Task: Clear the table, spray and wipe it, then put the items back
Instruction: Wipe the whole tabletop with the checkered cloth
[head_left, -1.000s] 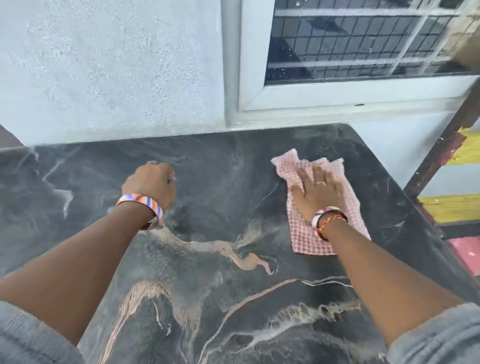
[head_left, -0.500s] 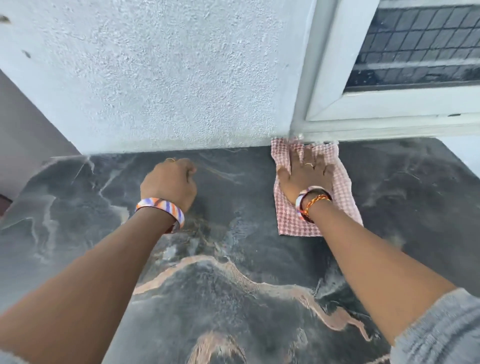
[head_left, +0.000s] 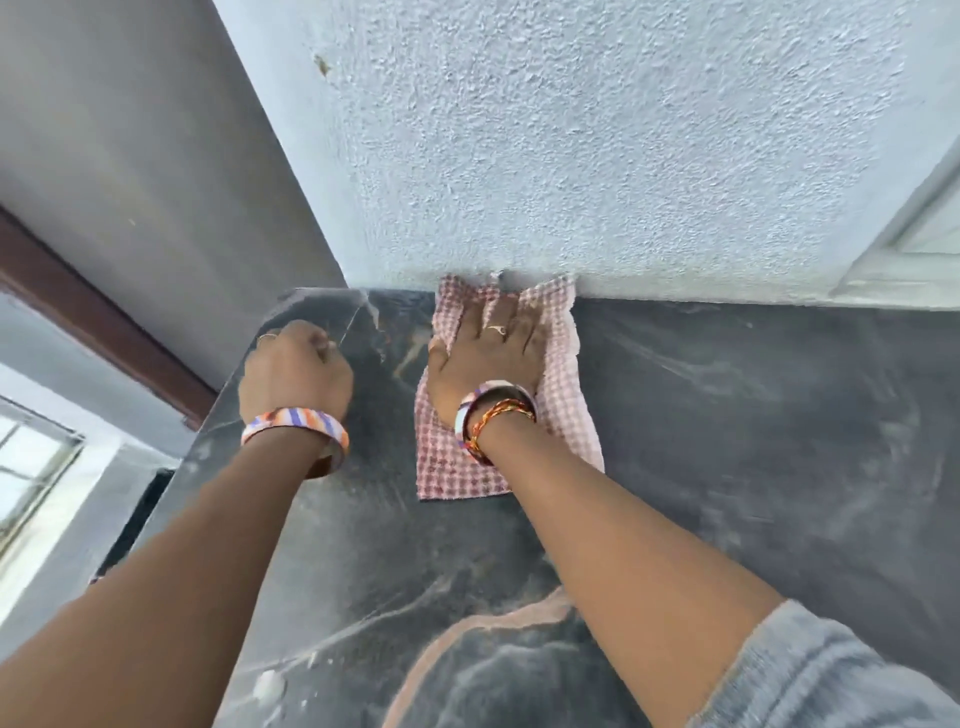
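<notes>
Sliding left along the back edge: 1 s ago the cloth (head_left: 506, 395) sat out toward the desk's right side, well off the wall; 0.5 s ago it had reached the wall near the window frame; now it's butted against the textured wall (head_left: 597, 156) close to the back-left corner. The right hand (head_left: 485, 358) lies flat on it, fingers straight and spread, palm pressing down, w/ a ring showing on 1 finger. The left hand (head_left: 293, 371) kept pace, travelling left too; it's curled into a fist w/ nothing visible in it, knuckles resting on the desk (head_left: 753, 441) by the left edge, prob. as a brace.

My read: wipe step is mid-way, back strip nearly covered; front area w/ pale streaks looks not yet done, and no items are back.

Cloth is a pink-and-white check, thin, roughly rectangular, lying mostly flat; its far edge is bunched up slightly where it meets the wall, near edge frayed. Desk surface is dark marble-look w/ tan veins and hazy smear marks.
</notes>
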